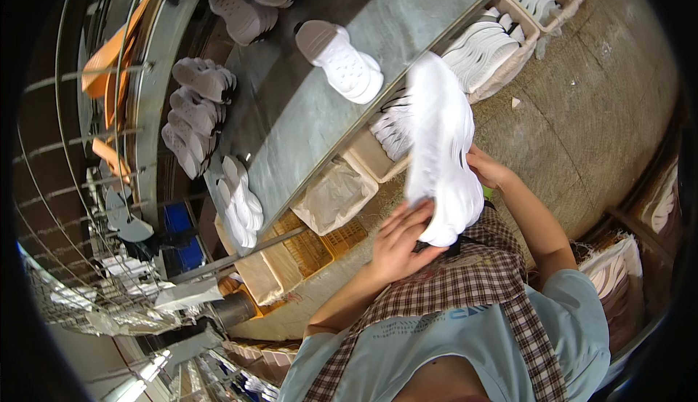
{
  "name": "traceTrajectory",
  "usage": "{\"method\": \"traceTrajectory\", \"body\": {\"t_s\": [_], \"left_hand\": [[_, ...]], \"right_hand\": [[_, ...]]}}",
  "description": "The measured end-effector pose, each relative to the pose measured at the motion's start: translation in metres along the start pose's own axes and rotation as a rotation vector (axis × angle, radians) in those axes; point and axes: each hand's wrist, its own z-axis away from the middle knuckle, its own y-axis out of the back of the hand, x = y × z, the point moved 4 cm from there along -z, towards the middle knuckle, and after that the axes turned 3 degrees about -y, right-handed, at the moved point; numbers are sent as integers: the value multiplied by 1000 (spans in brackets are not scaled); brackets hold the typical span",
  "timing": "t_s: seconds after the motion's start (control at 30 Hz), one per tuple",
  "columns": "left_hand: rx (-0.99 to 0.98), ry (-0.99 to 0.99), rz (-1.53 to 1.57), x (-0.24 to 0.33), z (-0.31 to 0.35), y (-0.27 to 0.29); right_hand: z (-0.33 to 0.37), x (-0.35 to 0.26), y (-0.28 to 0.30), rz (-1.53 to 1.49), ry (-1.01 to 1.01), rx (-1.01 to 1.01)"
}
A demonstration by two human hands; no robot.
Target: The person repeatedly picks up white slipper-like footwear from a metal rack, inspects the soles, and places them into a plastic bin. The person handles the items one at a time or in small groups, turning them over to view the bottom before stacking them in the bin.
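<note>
Stack of white shoe soles (pixel 440 147) is in my grasp, tilted, between my body and the near edge of the grey counter (pixel 291 140); its left edge is blurred. Left fingers (pixel 414 219) are narrowed round the end away from the counter, thumb below. Right fingers (pixel 481 162) are at the stack's right side, tips hidden behind it; cannot tell how firmly they close.

On the counter: a white pile with a grey sole (pixel 349 67) near the front edge, a further white pile (pixel 240 202) at its left end. Along the counter's front: a plastic-lined bin (pixel 331 198).

Writing: my pale blue shirt (pixel 414 351), facing the counter, bears larger blue characters and small dark rows, partly covered by a checked apron (pixel 465 278).
</note>
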Motion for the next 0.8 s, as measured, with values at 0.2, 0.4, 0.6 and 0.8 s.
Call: {"method": "traceTrajectory", "body": {"t_s": [0.2,0.4,0.6,0.8], "left_hand": [[-132,-71,413,-51,3,-26],[-1,1002,1099,-211,31,-177],[-179,1360,1160,-308,92,-252],[-73,1173,764,-423,89,-222]], "right_hand": [[14,11,26,-39,82,79],[7,44,46,73,50,97],[-54,95,53,222,199,183],[-90,120,30,-236,189,430]]}}
